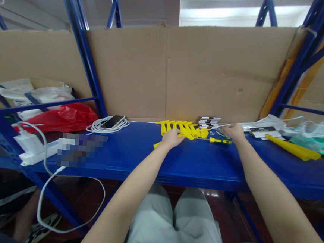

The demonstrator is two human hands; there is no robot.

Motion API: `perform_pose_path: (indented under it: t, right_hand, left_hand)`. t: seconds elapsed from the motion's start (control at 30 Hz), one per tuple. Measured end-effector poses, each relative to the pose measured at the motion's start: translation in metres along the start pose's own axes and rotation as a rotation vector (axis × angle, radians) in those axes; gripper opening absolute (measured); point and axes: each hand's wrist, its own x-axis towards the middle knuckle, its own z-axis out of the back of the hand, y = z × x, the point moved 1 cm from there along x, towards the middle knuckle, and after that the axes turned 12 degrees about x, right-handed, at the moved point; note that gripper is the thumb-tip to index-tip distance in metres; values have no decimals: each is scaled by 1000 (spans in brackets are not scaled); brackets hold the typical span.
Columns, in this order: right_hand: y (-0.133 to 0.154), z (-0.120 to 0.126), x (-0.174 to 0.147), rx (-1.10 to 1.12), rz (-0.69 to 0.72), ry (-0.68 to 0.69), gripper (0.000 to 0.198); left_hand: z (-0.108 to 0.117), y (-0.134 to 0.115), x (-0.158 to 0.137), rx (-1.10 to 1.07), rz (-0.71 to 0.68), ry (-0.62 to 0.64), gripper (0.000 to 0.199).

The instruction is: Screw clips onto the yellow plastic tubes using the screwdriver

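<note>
My left hand (172, 138) is closed around a yellow piece; its ends stick out on both sides of the fingers, and its kind is hard to tell. Just behind it, several yellow pieces (187, 131) lie side by side in a slanted row on the blue shelf (137, 153). My right hand (235, 132) is closed, its fingertips pinched over small dark items with white print (219, 133); what it grips is too small to make out. In front of those items lies a screwdriver (220, 140) with a yellow and green handle, its shaft pointing left.
Small white and brown packets (209, 122) are stacked against the cardboard wall (210, 73). Rolled yellow material (294, 147) lies at the right. On the left are a coiled white cable (94, 125), a phone (113, 121), a red bag (67, 116) and a power strip (38, 152).
</note>
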Motion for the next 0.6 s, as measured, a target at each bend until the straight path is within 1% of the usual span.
perform_pose_path:
  t: [0.1, 0.13, 0.27, 0.33, 0.43, 0.53, 0.6]
  right_hand:
    - [7, -1, -4, 45, -45, 20, 12]
    - [10, -2, -6, 85, -39, 16, 12]
    - [26, -11, -18, 335, 69, 43, 12]
    - [35, -19, -27, 446, 121, 109, 13]
    - [47, -33, -41, 572, 173, 251, 14]
    - [54, -47, -53, 654, 181, 401, 15]
    - [56, -52, -59, 688, 170, 463, 14]
  left_hand:
    - [0, 0, 0, -7, 0, 6, 36]
    - [0, 0, 0, -8, -1, 5, 35]
    - [-1, 0, 0, -4, -23, -17, 35]
    - [-2, 0, 0, -3, -40, -32, 35]
    - [-2, 0, 1, -3, -56, -42, 35]
    - [-2, 0, 1, -8, -56, -42, 36]
    - [-1, -1, 1, -19, -53, -46, 37]
